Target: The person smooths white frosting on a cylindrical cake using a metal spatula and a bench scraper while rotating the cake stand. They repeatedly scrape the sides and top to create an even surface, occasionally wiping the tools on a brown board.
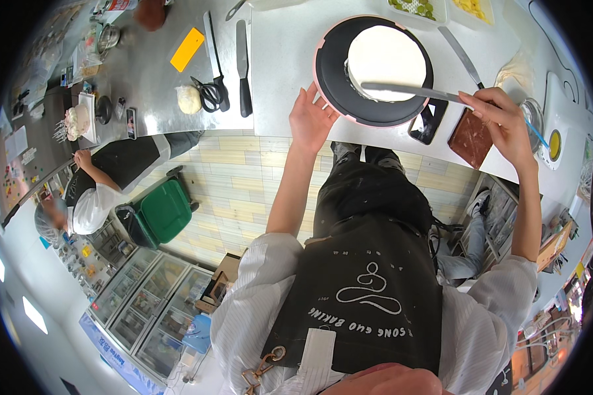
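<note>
A round cake coated in white cream [388, 59] stands on a black turntable [333, 74] with a pink rim. My left hand [314, 116] is at the near left edge of the turntable, palm up and fingers apart; whether the fingertips touch the rim is unclear. In my right hand [501, 121] is the end of a long metal spatula [415, 90], whose blade lies across the near side of the cake. Under that hand, on the table, lies a brown rectangular block [470, 138], with a phone [428, 121] to its left, partly below the turntable.
Another spatula [459, 54], a glass bowl [531, 116] and a white scale [556, 118] are at the right. Fruit tubs [417, 10] stand behind. Scissors [210, 96], a serrated knife [215, 59] and a yellow scraper [187, 50] lie left. A co-worker [99, 187] stands far left.
</note>
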